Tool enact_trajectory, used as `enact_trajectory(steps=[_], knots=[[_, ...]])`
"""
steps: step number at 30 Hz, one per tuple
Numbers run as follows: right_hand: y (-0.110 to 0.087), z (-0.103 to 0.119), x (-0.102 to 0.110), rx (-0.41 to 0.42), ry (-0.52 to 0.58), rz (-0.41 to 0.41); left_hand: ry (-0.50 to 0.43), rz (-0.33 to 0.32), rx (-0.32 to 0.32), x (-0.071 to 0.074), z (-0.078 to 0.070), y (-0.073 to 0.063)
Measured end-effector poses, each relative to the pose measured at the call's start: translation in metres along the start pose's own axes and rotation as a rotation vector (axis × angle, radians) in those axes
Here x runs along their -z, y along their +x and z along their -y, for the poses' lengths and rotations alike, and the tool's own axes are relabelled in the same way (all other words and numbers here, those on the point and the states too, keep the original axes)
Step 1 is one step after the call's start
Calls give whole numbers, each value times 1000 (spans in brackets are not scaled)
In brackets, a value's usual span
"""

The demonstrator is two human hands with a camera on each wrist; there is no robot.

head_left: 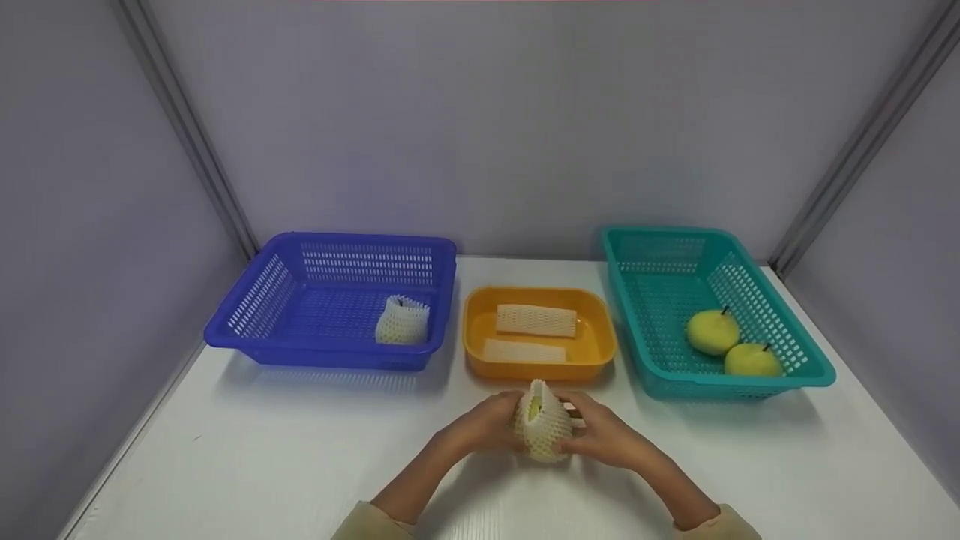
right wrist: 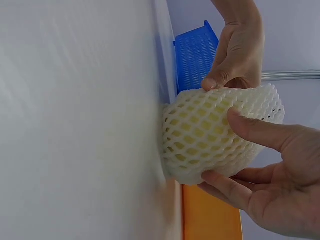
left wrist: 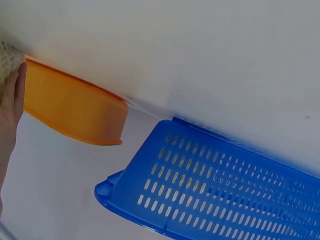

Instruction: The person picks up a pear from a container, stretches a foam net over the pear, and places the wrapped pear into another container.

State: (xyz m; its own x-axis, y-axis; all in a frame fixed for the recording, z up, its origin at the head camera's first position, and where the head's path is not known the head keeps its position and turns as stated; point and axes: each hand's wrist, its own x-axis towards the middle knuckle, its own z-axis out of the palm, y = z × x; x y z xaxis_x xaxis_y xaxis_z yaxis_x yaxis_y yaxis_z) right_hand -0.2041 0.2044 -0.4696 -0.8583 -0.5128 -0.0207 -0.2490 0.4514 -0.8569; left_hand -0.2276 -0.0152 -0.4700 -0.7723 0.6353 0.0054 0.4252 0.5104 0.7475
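A yellow-green pear (right wrist: 204,125) sits inside a white foam net sleeve (head_left: 544,431), low over the table in front of the orange tray. From the left, my left hand (head_left: 491,421) grips the sleeved pear; in the right wrist view its thumb lies on the netting. My right hand (head_left: 606,431) holds the other side, with thumb and fingers (right wrist: 227,189) curled round the mesh. The sleeve's upper end stands open, showing some of the fruit. In the left wrist view only part of the left hand (left wrist: 11,107) appears at the edge.
Behind the hands, an orange tray (head_left: 540,370) holds two flat foam sleeves (head_left: 536,320). At left, a blue basket (head_left: 315,352) contains one sleeved pear (head_left: 403,322). The teal basket (head_left: 660,379) at right has two bare pears (head_left: 712,332). Walls enclose the white table (head_left: 262,457).
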Motion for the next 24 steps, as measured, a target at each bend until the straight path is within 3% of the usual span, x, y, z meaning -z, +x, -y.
enact_trajectory(steps=[6,18,24], knots=[[2,-5,2,-53,12,23,47,1,-20,-1,3,0],[4,-9,0,-90,-10,31,103,-6,89,-6,0,2],[6,-9,-4,-119,-39,27,184,-27,143,-10,-1,1]])
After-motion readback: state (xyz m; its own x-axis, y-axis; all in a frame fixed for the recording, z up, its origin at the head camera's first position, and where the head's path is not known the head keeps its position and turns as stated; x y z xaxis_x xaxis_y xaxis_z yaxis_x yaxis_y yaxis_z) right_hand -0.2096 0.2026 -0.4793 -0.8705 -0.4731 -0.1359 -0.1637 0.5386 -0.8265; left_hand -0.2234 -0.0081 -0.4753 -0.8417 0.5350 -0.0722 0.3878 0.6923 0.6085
